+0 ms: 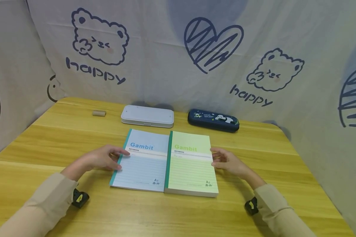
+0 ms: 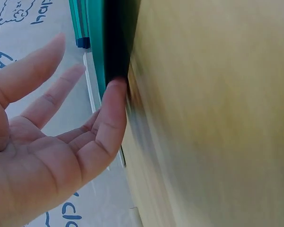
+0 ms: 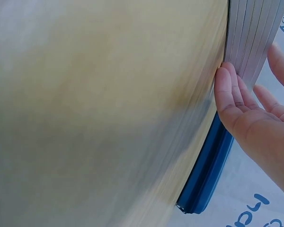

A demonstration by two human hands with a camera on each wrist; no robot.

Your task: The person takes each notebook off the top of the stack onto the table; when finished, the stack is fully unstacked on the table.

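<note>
"What is found nearest?"

"In front of the thick yellow-green stack of paper notebooks, to either side, beige cloth sleeves and black wrist-worn devices are seen over a yellow wood-grain table."

"And the hands?"

"The right hand is placed at the stack's right edge: its fingers are held together, tips against the layered page edges, thumb set apart. Just left of the stack a flat pale-blue paper notebook is laid, and at its teal spine, on the side away from the stack, the left hand is placed, fingers spread. No pinch is seen in either; whether that spine is raised cannot be told."

"How is this best done?"

"The outer edges seem to be steadied from both sides. Contact should be made low, so that all layers are met together, and pressure kept light and even; if pushed hard, the blue cover could bow or ride onto the stack."

"And beyond?"

"Behind the stack, toward its right, a navy oblong panda-print case is set; behind and left, a white oblong case; farther left, a small tan cylinder. Behind everything, white printed cloth is hung."
</note>
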